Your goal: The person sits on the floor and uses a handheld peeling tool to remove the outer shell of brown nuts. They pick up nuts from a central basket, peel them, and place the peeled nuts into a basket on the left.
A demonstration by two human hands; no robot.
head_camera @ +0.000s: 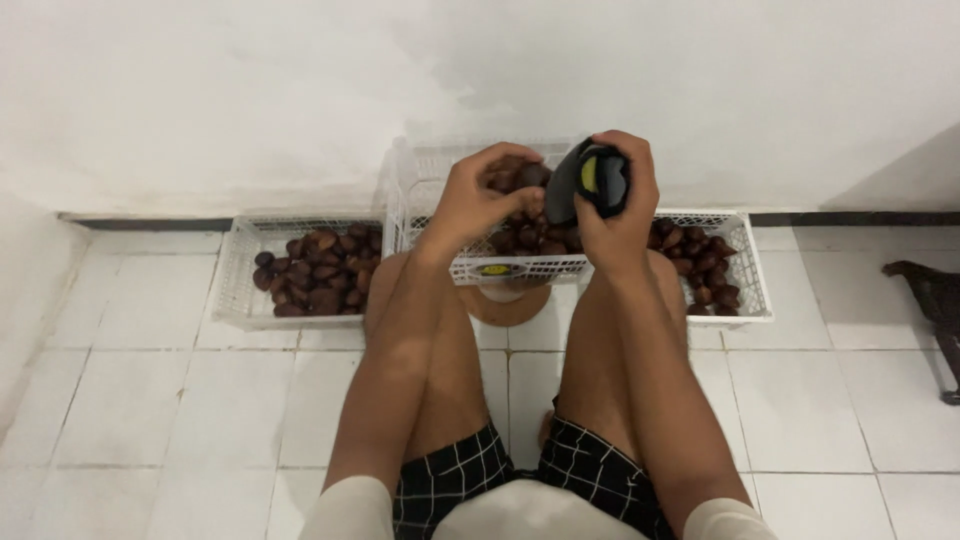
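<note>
Three white lattice baskets stand on the white tiled floor against the wall, in front of a seated person in black-and-white checked shorts.

- Left basket (240, 262): low, roughly half covered with dark brown scaly fruits (318, 270), probably snake fruit; its left portion is bare.
- Middle basket (470, 266): taller, raised on a round brown stand (507, 305) between the person's knees; holds a heap of the same fruits. A small yellow-and-black item is fixed at its front rim; its kind cannot be told.
- Right basket (752, 290): low, partly hidden behind the right forearm; fruits lie along its visible part.
- Left hand (478, 200): over the middle basket, fingers curled down onto the heap; grip looks closed about a fruit (530, 176) at the fingertips, though whether that fruit is lifted or still lying on the pile cannot be told.
- Right hand (618, 205): grip clenched around a dark object with a yellow patch (592, 178), held upright just beside the left hand, above the middle basket; its kind cannot be told for certain.
- Dark object at the far right edge (925, 290): on the floor, well apart, cut off by the frame.

Progress, as a judgement: work looks midway. Both side baskets already hold fruit, and the middle heap remains large.
</note>
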